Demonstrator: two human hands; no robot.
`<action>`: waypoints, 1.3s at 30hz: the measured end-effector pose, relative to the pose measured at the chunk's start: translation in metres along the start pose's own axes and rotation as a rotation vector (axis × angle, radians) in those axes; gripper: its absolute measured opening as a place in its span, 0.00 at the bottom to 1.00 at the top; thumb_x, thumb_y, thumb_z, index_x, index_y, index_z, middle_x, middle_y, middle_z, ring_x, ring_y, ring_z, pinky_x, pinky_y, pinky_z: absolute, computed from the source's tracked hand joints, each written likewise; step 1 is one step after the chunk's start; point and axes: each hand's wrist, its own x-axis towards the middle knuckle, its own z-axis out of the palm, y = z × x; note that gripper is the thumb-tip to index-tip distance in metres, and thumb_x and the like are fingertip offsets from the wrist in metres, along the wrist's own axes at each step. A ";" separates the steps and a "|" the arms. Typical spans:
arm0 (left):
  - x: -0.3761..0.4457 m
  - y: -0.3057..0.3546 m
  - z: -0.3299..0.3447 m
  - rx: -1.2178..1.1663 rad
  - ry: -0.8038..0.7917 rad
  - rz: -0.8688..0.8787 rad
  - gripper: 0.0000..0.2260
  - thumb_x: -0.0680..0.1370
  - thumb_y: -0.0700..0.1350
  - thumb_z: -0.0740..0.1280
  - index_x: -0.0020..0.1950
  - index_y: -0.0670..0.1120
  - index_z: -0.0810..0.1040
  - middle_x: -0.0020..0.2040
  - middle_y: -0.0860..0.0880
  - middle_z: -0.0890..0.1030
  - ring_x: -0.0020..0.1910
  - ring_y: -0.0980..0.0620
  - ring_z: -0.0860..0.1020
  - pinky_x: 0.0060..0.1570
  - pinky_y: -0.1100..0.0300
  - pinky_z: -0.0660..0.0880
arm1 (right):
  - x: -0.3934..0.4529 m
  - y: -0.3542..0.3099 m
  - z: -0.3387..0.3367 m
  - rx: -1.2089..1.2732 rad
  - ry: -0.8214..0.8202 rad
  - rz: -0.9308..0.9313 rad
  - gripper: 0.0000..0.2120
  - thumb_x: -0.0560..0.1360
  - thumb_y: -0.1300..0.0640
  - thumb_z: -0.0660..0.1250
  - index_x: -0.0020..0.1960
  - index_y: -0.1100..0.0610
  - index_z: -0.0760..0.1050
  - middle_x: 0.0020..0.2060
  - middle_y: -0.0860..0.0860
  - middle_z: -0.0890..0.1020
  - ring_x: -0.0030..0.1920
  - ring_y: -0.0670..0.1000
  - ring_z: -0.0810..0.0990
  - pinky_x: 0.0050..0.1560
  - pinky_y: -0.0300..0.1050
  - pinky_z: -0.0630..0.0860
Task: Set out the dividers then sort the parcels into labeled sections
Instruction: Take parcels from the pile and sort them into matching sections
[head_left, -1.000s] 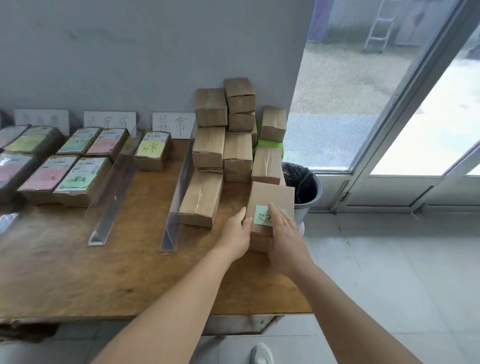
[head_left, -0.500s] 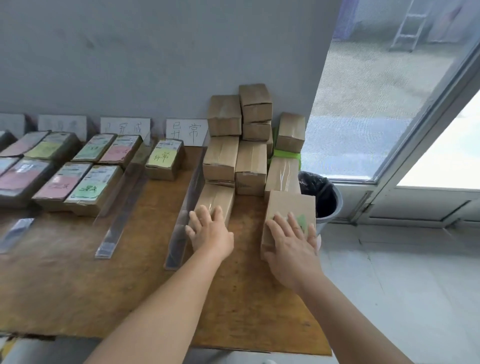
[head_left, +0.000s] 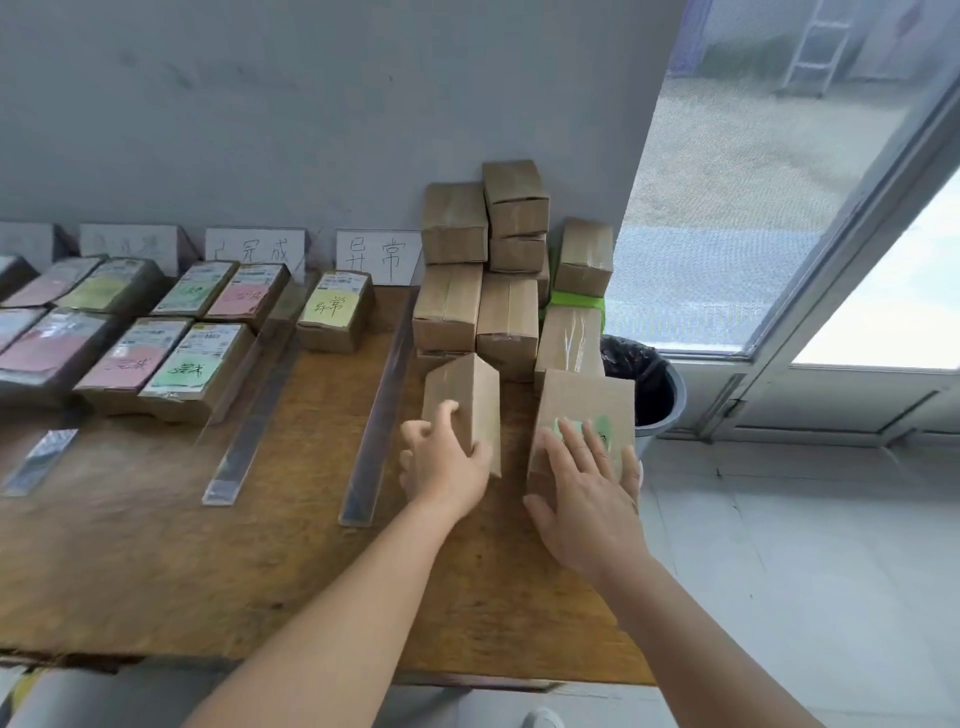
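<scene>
My left hand (head_left: 445, 462) grips a plain brown parcel (head_left: 467, 400) and tips it up on its edge, just right of the rightmost clear divider (head_left: 382, 410). My right hand (head_left: 587, 499) lies flat, fingers spread, on a brown parcel with a green note (head_left: 587, 400) at the table's right edge. Behind them a pile of unsorted brown parcels (head_left: 485, 270) leans on the wall. Sorted parcels with pink and green notes (head_left: 171, 353) fill the left sections. One with a yellow note (head_left: 335, 309) lies under the label card (head_left: 376, 254).
Two more clear dividers (head_left: 249, 415) (head_left: 39, 460) lie on the wooden table (head_left: 156, 545). White label cards (head_left: 254, 252) stand along the grey wall. A grey bin with a black liner (head_left: 649, 384) stands off the table's right end, by the glass door (head_left: 779, 208).
My left hand, which lay flat on the plain parcel, has closed on it and tilted it up on edge. My right hand stays on the green-note parcel. The view has shifted a little.
</scene>
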 end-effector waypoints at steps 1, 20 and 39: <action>-0.004 -0.001 -0.003 -0.096 0.003 0.006 0.23 0.79 0.52 0.64 0.71 0.58 0.60 0.68 0.47 0.61 0.56 0.48 0.72 0.55 0.56 0.74 | -0.003 -0.003 -0.001 0.017 0.020 -0.002 0.32 0.80 0.43 0.55 0.79 0.49 0.47 0.79 0.45 0.45 0.77 0.48 0.36 0.72 0.53 0.29; -0.072 -0.036 -0.029 -0.806 -0.229 -0.039 0.19 0.79 0.55 0.65 0.68 0.54 0.67 0.60 0.53 0.78 0.58 0.53 0.77 0.58 0.54 0.76 | -0.065 -0.050 -0.001 0.168 0.059 -0.116 0.32 0.78 0.64 0.57 0.78 0.47 0.53 0.78 0.43 0.54 0.78 0.43 0.45 0.74 0.44 0.36; -0.034 0.000 -0.003 -0.386 -0.089 -0.148 0.24 0.82 0.55 0.56 0.77 0.49 0.60 0.70 0.48 0.72 0.65 0.49 0.73 0.47 0.61 0.72 | 0.014 0.036 0.006 0.752 0.110 0.557 0.30 0.74 0.38 0.60 0.68 0.56 0.63 0.63 0.54 0.77 0.63 0.57 0.75 0.66 0.59 0.68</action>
